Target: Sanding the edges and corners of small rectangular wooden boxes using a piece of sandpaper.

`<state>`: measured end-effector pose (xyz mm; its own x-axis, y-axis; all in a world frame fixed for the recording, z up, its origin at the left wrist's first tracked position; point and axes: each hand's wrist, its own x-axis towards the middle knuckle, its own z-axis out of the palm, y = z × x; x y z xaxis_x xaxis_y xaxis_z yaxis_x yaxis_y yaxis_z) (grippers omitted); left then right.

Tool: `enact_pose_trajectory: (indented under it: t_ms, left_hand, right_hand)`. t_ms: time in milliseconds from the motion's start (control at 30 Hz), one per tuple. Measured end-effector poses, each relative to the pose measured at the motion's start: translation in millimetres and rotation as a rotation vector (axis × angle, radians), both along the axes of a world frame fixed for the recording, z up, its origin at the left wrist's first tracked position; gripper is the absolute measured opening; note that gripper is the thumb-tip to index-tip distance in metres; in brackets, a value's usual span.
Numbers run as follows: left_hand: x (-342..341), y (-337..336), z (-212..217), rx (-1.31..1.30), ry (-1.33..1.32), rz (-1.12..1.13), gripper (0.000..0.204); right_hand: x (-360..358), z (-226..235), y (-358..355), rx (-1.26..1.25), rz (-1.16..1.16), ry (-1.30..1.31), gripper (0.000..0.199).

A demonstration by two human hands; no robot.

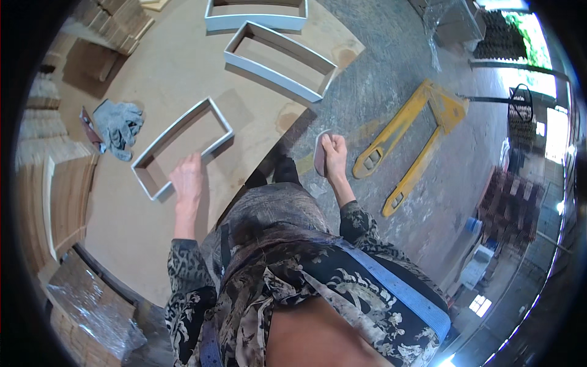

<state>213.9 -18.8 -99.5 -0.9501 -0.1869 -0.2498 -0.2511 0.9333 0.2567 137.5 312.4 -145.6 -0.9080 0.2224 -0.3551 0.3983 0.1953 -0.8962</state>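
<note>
A rectangular open frame point(218, 144) with white outer sides and bare wood-coloured inner faces lies on the board-topped table point(257, 137). My left hand point(188, 177) is closed on its near long side, knuckles up; the fingertips are hidden. Out past the table's edge, my right hand point(334, 154) grips a flat, rounded pad point(319, 153), greyish pink with a pale rim. Two similar white frames lie farther off: one set at an angle point(278, 73), the other point(257, 23) just behind it and cut off by the picture's top.
Grey work gloves point(119, 125) lie left of the near frame, beside a dark red object point(90, 127). Stacked wooden pieces point(67, 196) line the table's left side. A yellow pallet jack point(422, 116) stands on the floor at right. Wrapped boards point(95, 300) are at lower left.
</note>
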Motion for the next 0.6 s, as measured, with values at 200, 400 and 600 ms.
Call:
enact_pose_trajectory:
  t_ms: [200,400,600]
  left_hand:
    - [-51,83,21,0.128,0.430,-0.251,0.038]
    - [-142,184,-8,0.198,0.643,-0.396,0.030]
    - [-185,199,-33,0.039,0.503,-0.413,0.012]
  right_hand:
    - [22,-9,25,-0.095,-0.206,-0.048,0.022]
    - [22,16,26,-0.145,-0.124,0.016,0.023]
    - [31,22,50,-0.165,-0.200,-0.021,0.021]
